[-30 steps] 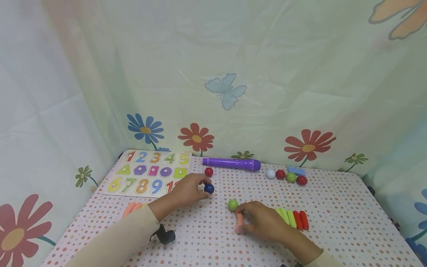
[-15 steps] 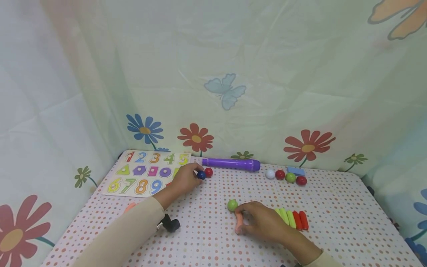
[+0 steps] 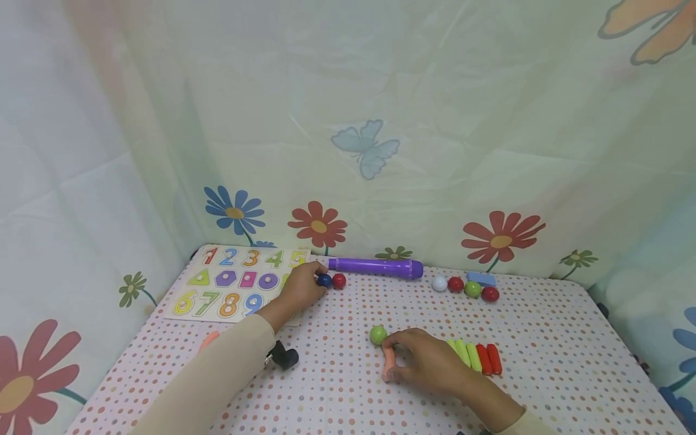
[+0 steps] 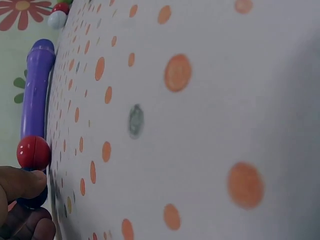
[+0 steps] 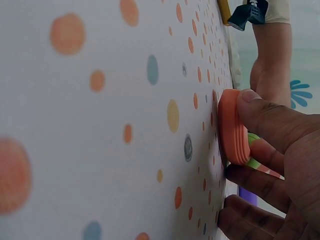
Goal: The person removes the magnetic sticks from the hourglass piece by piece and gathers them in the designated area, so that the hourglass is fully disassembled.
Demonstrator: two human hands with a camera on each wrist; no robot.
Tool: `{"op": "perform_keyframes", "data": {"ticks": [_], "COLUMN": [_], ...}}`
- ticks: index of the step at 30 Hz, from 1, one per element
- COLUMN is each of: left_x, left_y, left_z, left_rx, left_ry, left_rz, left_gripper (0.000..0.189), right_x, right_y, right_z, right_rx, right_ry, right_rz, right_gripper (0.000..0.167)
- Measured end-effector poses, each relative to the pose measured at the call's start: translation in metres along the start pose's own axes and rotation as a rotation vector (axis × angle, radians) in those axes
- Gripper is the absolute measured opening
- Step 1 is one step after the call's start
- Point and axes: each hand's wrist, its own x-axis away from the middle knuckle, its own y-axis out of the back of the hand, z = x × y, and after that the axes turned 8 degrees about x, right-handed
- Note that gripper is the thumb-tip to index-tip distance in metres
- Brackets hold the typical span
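Note:
My left hand (image 3: 301, 287) pinches a small dark blue ball (image 3: 324, 281) between thumb and fingers, at the right edge of the number puzzle board. Right beside it sits a glossy red ball (image 3: 339, 281); in the left wrist view the two appear to touch. My right hand (image 3: 429, 357) holds a salmon-orange ridged stick (image 3: 389, 362), like modelling clay, on the table, thumb at one end and fingers at the other. Just beyond that stick's far end lies a green ball (image 3: 377, 335). The right wrist view shows the orange stick (image 5: 232, 127) against the dotted cloth.
A wooden number and shape board (image 3: 228, 284) lies at the back left. Behind the balls is a purple toy microphone (image 3: 375, 267). White, red and green balls (image 3: 472, 290) and a blue block (image 3: 481, 278) stand back right. Yellow-green and red sticks (image 3: 484, 359) lie right of my right hand.
My left hand has carried the blue ball back and to the left, to beside the red ball. The right hand has stayed on the orange stick.

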Motion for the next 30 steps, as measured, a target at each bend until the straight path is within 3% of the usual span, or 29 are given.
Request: {"op": "perform_keyframes", "data": {"ticks": [10, 18, 24, 30], "left_x": [-0.005, -0.004, 0.006, 0.032], "left_y": [-0.004, -0.003, 0.001, -0.001], "left_z": [0.0, 0.0, -0.007, -0.023], "left_rx": [-0.022, -0.048, -0.133, -0.177], "left_ry": [0.025, 0.019, -0.045, -0.16], "left_rz": [0.014, 0.023, -0.008, -0.039], "left_gripper": [0.04, 0.052, 0.053, 0.049], "right_x": [-0.001, 0.0, 0.0, 0.0], "right_y": [0.0, 0.0, 0.001, 0.001], "right_z": [0.002, 0.002, 0.002, 0.001], "right_rx": [-0.005, -0.006, 0.003, 0.005], "right_ry": [-0.027, -0.016, -0.005, 0.005], "right_rz": [0.019, 0.016, 0.006, 0.002], "right_gripper": [0.049, 0.048, 0.049, 0.05]}}
